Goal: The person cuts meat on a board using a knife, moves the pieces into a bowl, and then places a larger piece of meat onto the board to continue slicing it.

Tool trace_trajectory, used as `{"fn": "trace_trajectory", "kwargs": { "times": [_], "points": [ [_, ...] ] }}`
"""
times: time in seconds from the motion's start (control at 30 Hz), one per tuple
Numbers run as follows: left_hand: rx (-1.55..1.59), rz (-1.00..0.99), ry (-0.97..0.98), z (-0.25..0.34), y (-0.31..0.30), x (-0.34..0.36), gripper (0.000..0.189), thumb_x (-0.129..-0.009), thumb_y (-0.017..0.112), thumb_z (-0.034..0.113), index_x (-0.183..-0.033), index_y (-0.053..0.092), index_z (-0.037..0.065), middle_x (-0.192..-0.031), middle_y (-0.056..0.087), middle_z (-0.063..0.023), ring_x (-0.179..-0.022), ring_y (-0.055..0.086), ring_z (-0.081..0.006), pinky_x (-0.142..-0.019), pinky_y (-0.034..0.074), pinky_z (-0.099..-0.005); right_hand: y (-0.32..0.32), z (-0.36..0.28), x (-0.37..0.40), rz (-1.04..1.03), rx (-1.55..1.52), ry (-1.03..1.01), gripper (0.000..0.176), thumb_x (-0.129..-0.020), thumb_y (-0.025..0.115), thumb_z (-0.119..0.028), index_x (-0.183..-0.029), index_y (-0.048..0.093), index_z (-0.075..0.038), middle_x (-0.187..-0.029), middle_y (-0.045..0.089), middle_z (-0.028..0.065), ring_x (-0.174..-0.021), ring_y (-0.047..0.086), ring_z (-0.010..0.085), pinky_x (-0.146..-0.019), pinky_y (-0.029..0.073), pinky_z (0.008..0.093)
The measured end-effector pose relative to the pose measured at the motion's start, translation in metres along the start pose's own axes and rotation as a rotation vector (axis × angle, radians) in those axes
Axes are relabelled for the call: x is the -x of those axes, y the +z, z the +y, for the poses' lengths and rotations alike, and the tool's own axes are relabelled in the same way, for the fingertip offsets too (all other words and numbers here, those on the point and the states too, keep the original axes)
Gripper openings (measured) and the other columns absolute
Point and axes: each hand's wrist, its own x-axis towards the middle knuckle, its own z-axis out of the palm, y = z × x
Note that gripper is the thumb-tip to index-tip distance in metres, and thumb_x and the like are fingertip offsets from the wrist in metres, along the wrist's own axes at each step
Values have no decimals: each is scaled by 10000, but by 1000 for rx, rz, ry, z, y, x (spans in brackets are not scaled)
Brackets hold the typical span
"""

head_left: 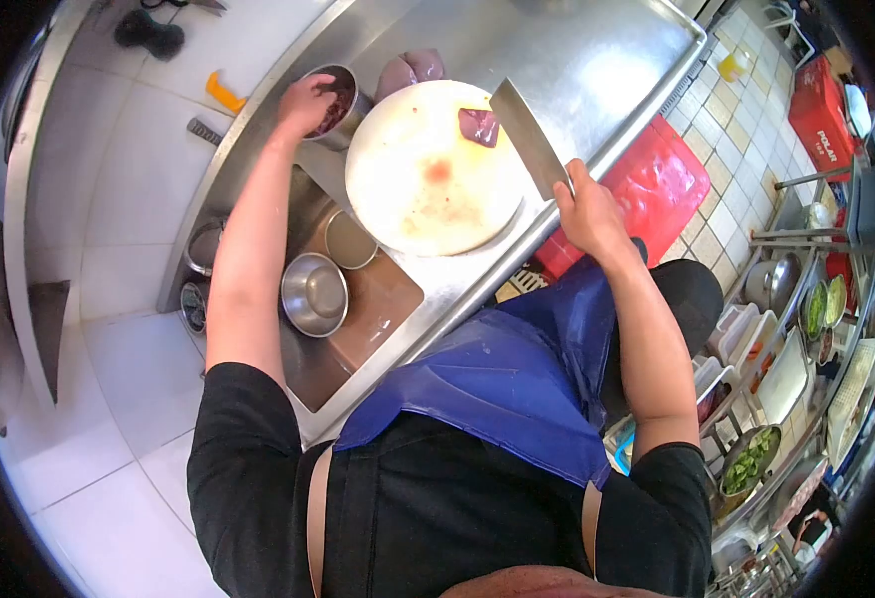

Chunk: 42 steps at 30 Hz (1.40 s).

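Observation:
My right hand (pixel 593 212) is wrapped around the handle of a cleaver (pixel 532 135), its broad blade standing over the right edge of a round white cutting board (pixel 388 189). Beside the blade, a dark red piece of raw meat, perhaps liver (pixel 478 128), lies on the board. Reddish stains mark the board's middle. My left hand (pixel 307 104) is at the mouth of a metal pot (pixel 343 134), its fingertips over dark red pieces (pixel 338 97) inside and partly hidden. Larger purplish lumps of raw meat (pixel 411 73) rest on the steel counter behind the board.
A sink basin (pixel 391 299) left of my body holds a metal bowl (pixel 315 294) and another round container (pixel 350 240). The steel counter (pixel 557 50) extends beyond the board. A red crate (pixel 667 189) stands by its edge. Racks with pans and food line the right.

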Motion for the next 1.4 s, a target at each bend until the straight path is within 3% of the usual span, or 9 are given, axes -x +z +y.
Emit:
{"fn": "trace_trajectory", "kwargs": {
  "times": [0.23, 0.4, 0.63, 0.73, 0.87, 0.93, 1.17, 1.3, 1.4],
  "points": [
    [264, -304, 178, 76, 135, 31, 357, -929, 803, 264, -1206, 753, 44, -1131, 778, -134, -1003, 745, -211, -911, 576, -335, -5, 4, -7, 139, -53, 76, 290, -1055, 556, -206, -1262, 506, -9, -1000, 688, 388, -1010, 652, 587, -879, 488, 651],
    [55, -106, 432, 135, 196, 57, 421, -886, 770, 229, -1281, 720, 93, -1206, 745, -147, -1077, 714, -322, -1046, 520, -398, 1, 16, -12, 253, -151, 49, 310, -1061, 554, -225, -1268, 498, -2, -992, 688, 388, -999, 655, 590, -873, 490, 650],
    [95, -321, 351, 146, 184, 34, 529, -821, 794, 189, -1325, 681, 74, -1136, 745, -167, -1067, 721, -324, -960, 561, -397, -7, 6, -3, 149, -143, 110, 299, -1060, 555, -222, -1264, 495, -12, -965, 689, 381, -986, 658, 587, -855, 489, 653],
    [28, -382, 307, 142, 188, 17, 431, -815, 827, 241, -1187, 706, 60, -1035, 759, -134, -959, 739, -291, -894, 574, -392, -3, 6, -3, 172, -153, 92, 293, -1060, 552, -222, -1259, 496, -14, -954, 689, 378, -977, 657, 585, -846, 488, 655],
    [-41, -159, 462, 129, 209, 6, 378, -809, 839, 259, -1108, 710, 66, -948, 748, -123, -867, 723, -277, -836, 572, -376, -4, 8, -5, 157, -168, 101, 289, -1060, 550, -219, -1255, 497, -12, -949, 689, 375, -968, 657, 586, -842, 487, 653],
    [92, -455, 230, 141, 193, 5, 290, -845, 820, 244, -1020, 690, 53, -935, 726, -98, -841, 695, -235, -825, 550, -343, -5, 8, -5, 164, -182, 110, 287, -1060, 550, -219, -1250, 497, -10, -942, 687, 375, -964, 655, 586, -843, 488, 651],
    [910, -676, -5, 121, 167, 19, 107, -1019, 687, 135, -975, 632, 54, -994, 698, -39, -915, 647, -123, -872, 536, -320, 2, 19, -7, 202, -169, 59, 293, -1065, 546, -228, -1253, 494, -9, -950, 686, 378, -978, 656, 585, -853, 488, 652],
    [1053, -559, -72, 120, 137, 47, 101, -1010, 712, 127, -987, 670, 38, -941, 675, 1, -897, 655, -124, -826, 540, -305, -1, 12, -6, 168, -175, 86, 300, -1065, 547, -231, -1257, 496, -6, -974, 690, 380, -994, 656, 584, -874, 493, 647],
    [761, -362, 151, 100, 130, 63, 124, -995, 726, 138, -1049, 715, 27, -943, 693, -18, -900, 666, -124, -822, 557, -322, 1, 12, -6, 146, -168, 103, 301, -1064, 548, -230, -1259, 498, -5, -987, 692, 382, -1004, 659, 582, -887, 497, 640]
  ]
}}
